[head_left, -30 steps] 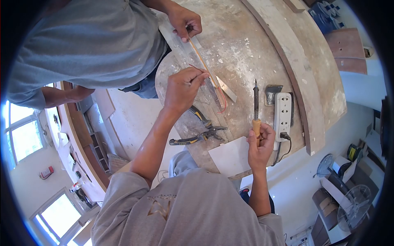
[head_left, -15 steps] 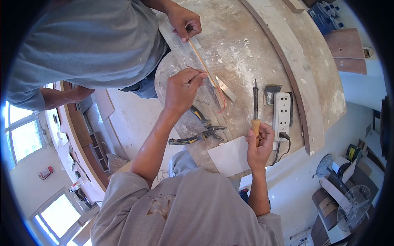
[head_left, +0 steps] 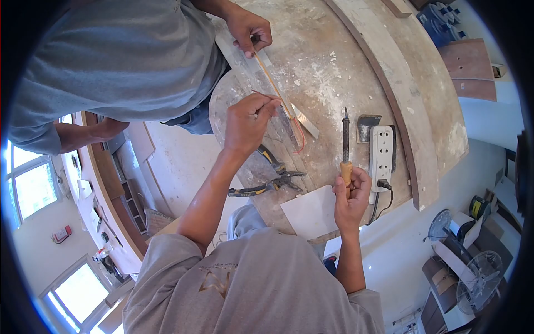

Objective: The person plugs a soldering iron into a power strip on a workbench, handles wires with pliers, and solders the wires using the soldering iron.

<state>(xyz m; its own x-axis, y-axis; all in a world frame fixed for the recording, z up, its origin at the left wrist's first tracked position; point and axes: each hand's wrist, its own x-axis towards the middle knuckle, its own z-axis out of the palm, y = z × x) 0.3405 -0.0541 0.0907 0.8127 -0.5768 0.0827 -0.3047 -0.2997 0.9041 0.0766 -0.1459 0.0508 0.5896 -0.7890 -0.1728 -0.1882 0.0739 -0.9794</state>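
Note:
My right hand is closed around the wooden handle of a soldering iron, its tip pointing away from me. My left hand pinches a thin reddish wire beside a narrow yellowish strip. A co-worker's hand grips the far end of that strip. Below the strip's near end lies a flat metallic piece. Pliers with black and yellow handles rest on the table right of my left forearm, their jaws towards a white sheet.
A white power strip with a black plug sits right of the soldering iron, next to a small dark metal stand. A long curved board lies along the table's right side. The co-worker stands at the upper left.
Both of my hands hold nearly the same place. The view has shifted very slightly; the wire and strip look almost unmoved.

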